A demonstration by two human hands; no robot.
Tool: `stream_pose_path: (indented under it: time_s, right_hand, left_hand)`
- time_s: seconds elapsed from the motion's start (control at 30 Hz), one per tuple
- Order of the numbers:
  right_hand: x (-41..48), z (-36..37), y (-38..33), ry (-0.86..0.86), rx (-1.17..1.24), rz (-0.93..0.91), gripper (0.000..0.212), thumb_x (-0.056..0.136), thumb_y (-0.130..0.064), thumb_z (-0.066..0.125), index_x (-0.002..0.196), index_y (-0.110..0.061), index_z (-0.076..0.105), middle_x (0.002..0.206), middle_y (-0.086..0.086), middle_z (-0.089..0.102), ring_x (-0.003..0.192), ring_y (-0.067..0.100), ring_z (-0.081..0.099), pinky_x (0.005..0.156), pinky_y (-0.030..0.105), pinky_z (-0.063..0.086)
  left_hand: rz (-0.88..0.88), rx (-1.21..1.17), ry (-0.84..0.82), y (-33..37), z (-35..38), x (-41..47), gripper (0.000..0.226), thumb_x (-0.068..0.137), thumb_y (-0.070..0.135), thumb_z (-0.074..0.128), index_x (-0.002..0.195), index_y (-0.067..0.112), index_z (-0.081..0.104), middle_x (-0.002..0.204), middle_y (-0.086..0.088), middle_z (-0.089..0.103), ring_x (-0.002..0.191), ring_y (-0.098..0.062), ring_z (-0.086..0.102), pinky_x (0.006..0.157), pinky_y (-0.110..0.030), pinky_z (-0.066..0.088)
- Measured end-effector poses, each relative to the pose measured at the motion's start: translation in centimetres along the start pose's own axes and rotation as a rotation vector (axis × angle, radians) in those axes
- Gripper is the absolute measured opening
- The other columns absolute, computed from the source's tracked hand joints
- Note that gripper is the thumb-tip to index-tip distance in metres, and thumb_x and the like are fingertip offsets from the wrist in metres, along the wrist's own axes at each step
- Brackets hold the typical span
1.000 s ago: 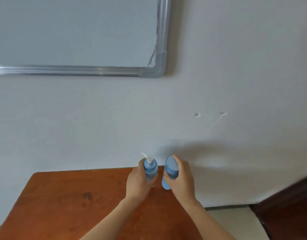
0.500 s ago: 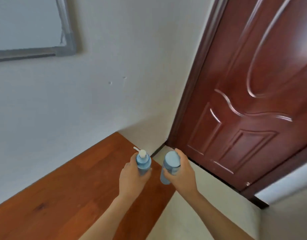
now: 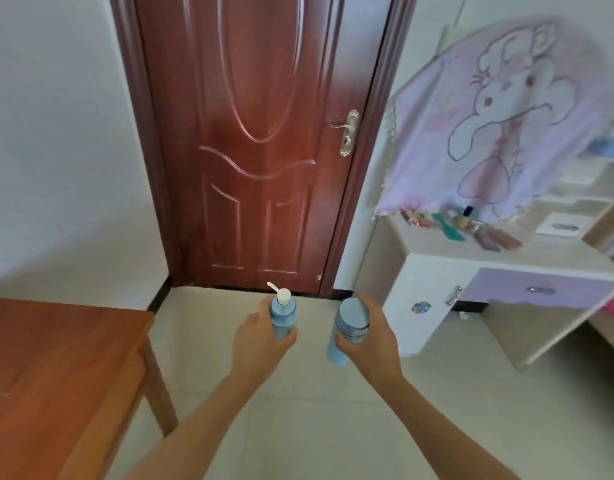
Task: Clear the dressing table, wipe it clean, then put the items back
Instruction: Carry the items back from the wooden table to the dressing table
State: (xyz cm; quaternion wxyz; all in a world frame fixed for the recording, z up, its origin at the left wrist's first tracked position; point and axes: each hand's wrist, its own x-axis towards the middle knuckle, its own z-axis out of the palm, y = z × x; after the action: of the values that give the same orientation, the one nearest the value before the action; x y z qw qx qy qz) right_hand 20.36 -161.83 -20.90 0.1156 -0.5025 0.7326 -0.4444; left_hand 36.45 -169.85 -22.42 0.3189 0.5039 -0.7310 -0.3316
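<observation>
My left hand (image 3: pixel 258 342) grips a blue pump bottle (image 3: pixel 283 315) with a white nozzle, held upright above the floor. My right hand (image 3: pixel 369 336) grips a blue capped bottle (image 3: pixel 347 329), also in the air. The dressing table (image 3: pixel 433 268), white with a purple drawer, stands at the right. Several small items (image 3: pixel 471 226) lie on its top, under a cloth with a cartoon drawing (image 3: pixel 499 119) draped over its upper part.
A brown wooden table (image 3: pixel 56 368) fills the lower left. A dark red door (image 3: pixel 260 140) is shut straight ahead, with a white wall to its left. Pale tiled floor (image 3: pixel 298 410) lies between the two tables.
The view has swung right from the wooden table and wall to the door and dressing table. Both hands lifted the bottles off the wooden table and carry them over the floor.
</observation>
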Motion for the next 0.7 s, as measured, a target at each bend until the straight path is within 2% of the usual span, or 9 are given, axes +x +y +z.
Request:
stream_pose_path:
  time_s: [0.13,0.23,0.33,0.53,0.7]
  right_hand:
    - [-3.6,-9.8,6.5,0.084,-0.044,0.072,0.069,0.071,-0.014,0.075,0.131,-0.015,0.040,0.113,-0.006,0.049,0.101,0.009,0.047,0.085,0.016,0.035]
    - [-6.4,-15.8,10.7,0.147,-0.101,0.134,0.071,0.070,-0.014,0.076,0.131,-0.013,0.040,0.123,0.002,0.053,0.108,0.019,0.052,0.086,0.021,0.040]
    - [-9.1,-20.6,13.5,0.203,-0.129,0.189,0.070,0.071,-0.013,0.076,0.132,-0.012,0.040,0.126,0.004,0.052,0.110,0.021,0.053,0.084,0.018,0.037]
    - [-11.4,-26.8,17.3,0.332,-0.162,0.267,0.069,0.071,-0.011,0.076,0.130,-0.009,0.041,0.125,0.007,0.052,0.109,0.023,0.052,0.084,0.021,0.039]
    - [-10.9,-29.6,19.9,0.386,-0.168,0.318,0.070,0.071,-0.013,0.076,0.131,-0.012,0.040,0.124,0.003,0.051,0.107,0.019,0.051,0.085,0.023,0.041]
  left_hand:
    - [0.051,0.001,-0.060,6.7,8.8,-3.8,0.052,0.078,0.028,0.066,0.123,0.017,0.045,0.099,-0.004,0.063,0.089,-0.025,0.058,0.078,-0.035,0.046]
    - [0.100,-0.011,-0.172,10.7,14.7,-6.7,0.057,0.079,0.030,0.066,0.128,0.017,0.040,0.104,-0.005,0.063,0.091,-0.025,0.059,0.080,-0.038,0.048]
    - [0.130,-0.045,-0.280,13.9,19.1,-9.0,0.057,0.079,0.031,0.066,0.128,0.018,0.040,0.104,-0.004,0.063,0.091,-0.024,0.059,0.079,-0.038,0.048]
    - [0.210,-0.035,-0.376,18.5,24.2,-9.7,0.051,0.079,0.029,0.064,0.124,0.018,0.041,0.092,0.000,0.058,0.084,-0.025,0.058,0.069,-0.033,0.044]
    - [0.235,-0.062,-0.391,20.7,27.8,-7.7,0.054,0.078,0.026,0.067,0.125,0.017,0.041,0.093,-0.005,0.060,0.085,-0.028,0.057,0.073,-0.037,0.046]
